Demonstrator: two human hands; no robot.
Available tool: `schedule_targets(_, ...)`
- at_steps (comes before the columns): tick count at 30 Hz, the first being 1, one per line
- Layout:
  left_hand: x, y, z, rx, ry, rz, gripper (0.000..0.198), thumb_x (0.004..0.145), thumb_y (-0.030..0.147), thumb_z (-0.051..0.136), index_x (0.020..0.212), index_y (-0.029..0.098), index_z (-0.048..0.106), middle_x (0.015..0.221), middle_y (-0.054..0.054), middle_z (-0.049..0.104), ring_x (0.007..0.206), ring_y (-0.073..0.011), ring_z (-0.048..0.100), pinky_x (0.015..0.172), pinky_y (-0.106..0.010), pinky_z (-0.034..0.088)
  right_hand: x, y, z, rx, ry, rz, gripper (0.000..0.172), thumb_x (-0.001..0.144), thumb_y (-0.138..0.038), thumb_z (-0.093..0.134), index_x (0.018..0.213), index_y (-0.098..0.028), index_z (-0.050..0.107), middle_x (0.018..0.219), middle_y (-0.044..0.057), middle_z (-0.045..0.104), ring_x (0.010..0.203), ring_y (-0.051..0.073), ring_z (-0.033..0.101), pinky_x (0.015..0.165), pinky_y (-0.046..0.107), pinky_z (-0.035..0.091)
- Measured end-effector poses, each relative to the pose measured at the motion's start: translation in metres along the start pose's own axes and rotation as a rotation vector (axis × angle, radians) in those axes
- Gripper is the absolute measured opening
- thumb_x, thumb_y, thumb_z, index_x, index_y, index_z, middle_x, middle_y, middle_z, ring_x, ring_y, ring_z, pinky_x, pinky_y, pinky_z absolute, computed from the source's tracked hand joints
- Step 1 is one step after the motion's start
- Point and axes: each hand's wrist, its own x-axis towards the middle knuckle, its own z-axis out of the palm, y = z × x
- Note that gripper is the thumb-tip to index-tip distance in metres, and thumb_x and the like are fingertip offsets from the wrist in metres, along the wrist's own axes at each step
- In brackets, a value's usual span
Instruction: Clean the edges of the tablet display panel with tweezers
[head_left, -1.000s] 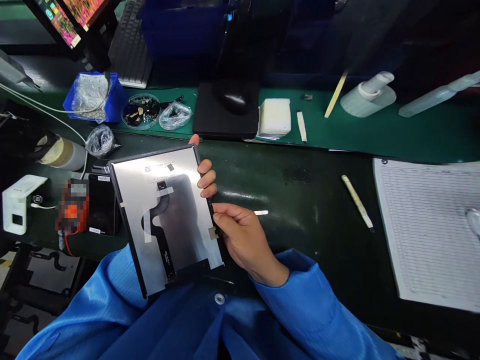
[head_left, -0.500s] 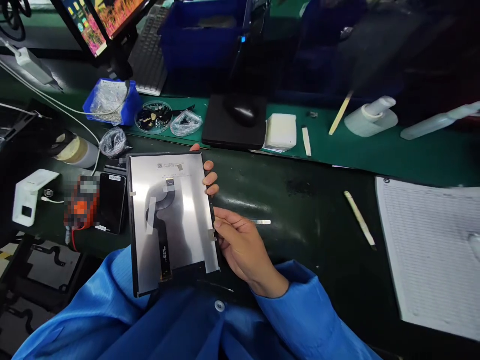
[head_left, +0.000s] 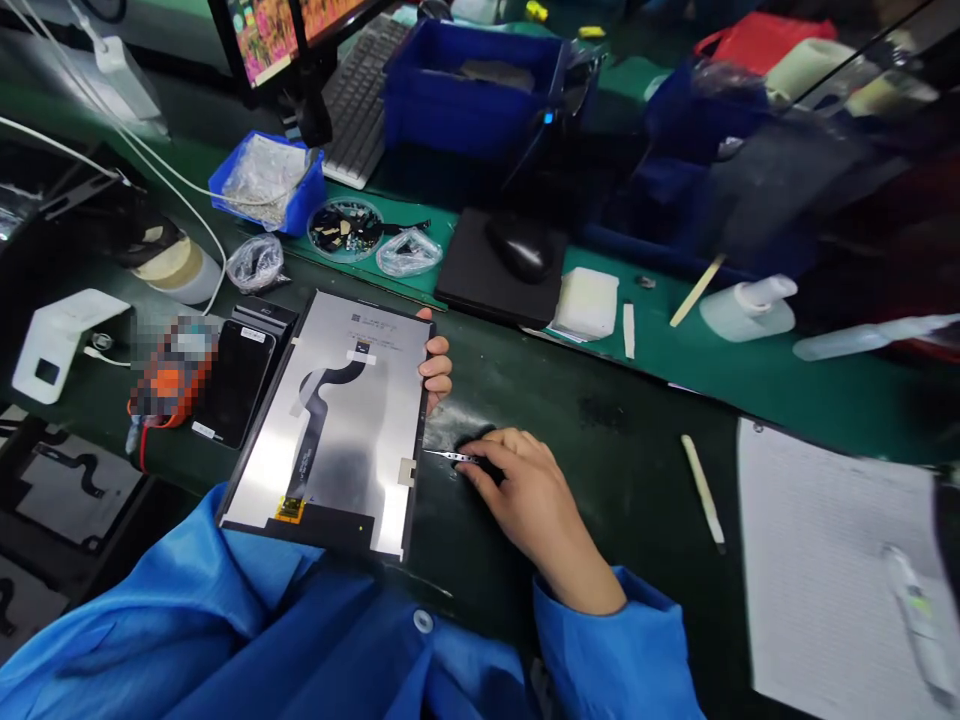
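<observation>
A tablet-sized display panel (head_left: 367, 430) shows its silvery back, with a curved black flex cable (head_left: 315, 415) and strips of tape on it. Beneath and behind the panel is my left hand (head_left: 436, 372); its fingers curl round the far right edge, and the rest is hidden. My right hand (head_left: 525, 480) is pinched on metal tweezers (head_left: 454, 456) low over the dark bench. The tweezers' tips point left, close to the panel's right edge.
A black phone (head_left: 238, 385) and an orange multimeter (head_left: 176, 370) lie left of the panel. Behind stand a blue parts bin (head_left: 311, 190), a dish of small parts (head_left: 346, 230), a mouse (head_left: 519, 248) and white wipes (head_left: 589, 303). A stick (head_left: 703, 490) and a printed sheet (head_left: 832, 560) are on the right.
My right hand has left the panel's edge and picked up the tweezers from the bench. The panel has tilted and turned slightly in my left hand. The camera view has shifted.
</observation>
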Motion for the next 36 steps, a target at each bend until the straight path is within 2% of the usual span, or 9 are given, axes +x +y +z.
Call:
schedule_targets(3,0.005,-0.004,-0.001,-0.064,0.040,0.035,0.041,0.102,0.036,0.017,0.107,0.022,0.056,0.071,0.001,0.041,0.050,-0.0025,0.030,0.046,-0.012,0.022,0.000,-0.003,0.003,0.025,0.037,-0.012,0.012,0.093,-0.024,0.059,0.090,-0.023,0.070,0.088,0.006,0.071,0.082,0.024,0.065,0.073,0.039,0.050)
schedule_targets(5,0.009,-0.008,-0.003,-0.072,0.087,0.031,0.041,0.102,0.037,0.017,0.116,0.024,0.054,0.068,0.002,0.039,0.047,-0.0018,0.024,0.044,-0.012,0.018,0.000,-0.005,0.000,0.105,0.122,-0.005,0.011,0.094,-0.024,0.058,0.095,-0.024,0.069,0.094,0.006,0.074,0.087,0.023,0.068,0.077,0.038,0.053)
schedule_targets(8,0.011,-0.010,-0.005,-0.061,0.117,-0.009,0.045,0.103,0.035,0.017,0.132,0.023,0.048,0.068,0.002,0.040,0.048,-0.0022,0.024,0.044,-0.012,0.017,0.000,-0.009,-0.006,0.187,0.208,-0.034,0.017,0.095,-0.022,0.058,0.107,-0.025,0.068,0.096,0.005,0.075,0.086,0.020,0.070,0.076,0.033,0.055)
schedule_targets(14,0.004,-0.014,-0.001,-0.027,0.110,-0.023,0.051,0.102,0.037,0.013,0.130,0.020,0.053,0.069,0.001,0.040,0.048,0.0000,0.028,0.044,-0.009,0.021,-0.002,-0.020,-0.004,0.226,0.178,-0.175,0.032,0.097,-0.020,0.053,0.124,-0.026,0.068,0.082,0.005,0.067,0.072,0.016,0.065,0.063,0.029,0.054)
schedule_targets(17,0.001,-0.016,0.004,-0.019,0.125,-0.042,0.050,0.102,0.036,0.015,0.132,0.018,0.050,0.069,0.002,0.040,0.047,0.0003,0.032,0.044,-0.008,0.023,-0.003,-0.021,-0.003,0.191,0.218,-0.183,0.034,0.094,-0.017,0.058,0.123,-0.030,0.069,0.082,0.004,0.067,0.071,0.016,0.064,0.063,0.029,0.053)
schedule_targets(20,0.001,-0.017,0.006,-0.017,0.155,-0.059,0.045,0.103,0.033,0.018,0.137,0.021,0.045,0.068,0.003,0.039,0.046,-0.0001,0.030,0.043,-0.008,0.022,-0.004,-0.021,-0.003,0.134,0.243,-0.207,0.036,0.092,-0.014,0.060,0.123,-0.031,0.069,0.082,0.003,0.067,0.071,0.015,0.064,0.063,0.029,0.052)
schedule_targets(29,0.005,-0.019,0.002,-0.022,0.190,-0.103,0.048,0.103,0.036,0.014,0.141,0.024,0.041,0.066,0.003,0.039,0.045,-0.0009,0.028,0.042,-0.009,0.019,-0.005,-0.023,-0.004,0.026,0.221,-0.231,0.033,0.093,-0.014,0.059,0.118,-0.031,0.071,0.083,0.002,0.070,0.070,0.014,0.063,0.063,0.028,0.049)
schedule_targets(36,0.005,-0.019,0.000,-0.027,0.156,-0.112,0.046,0.103,0.036,0.016,0.141,0.026,0.040,0.066,0.003,0.042,0.044,0.0004,0.031,0.043,-0.008,0.020,-0.004,-0.022,-0.002,0.051,0.214,-0.224,0.035,0.093,-0.014,0.059,0.120,-0.032,0.071,0.083,0.002,0.070,0.071,0.015,0.063,0.064,0.029,0.049)
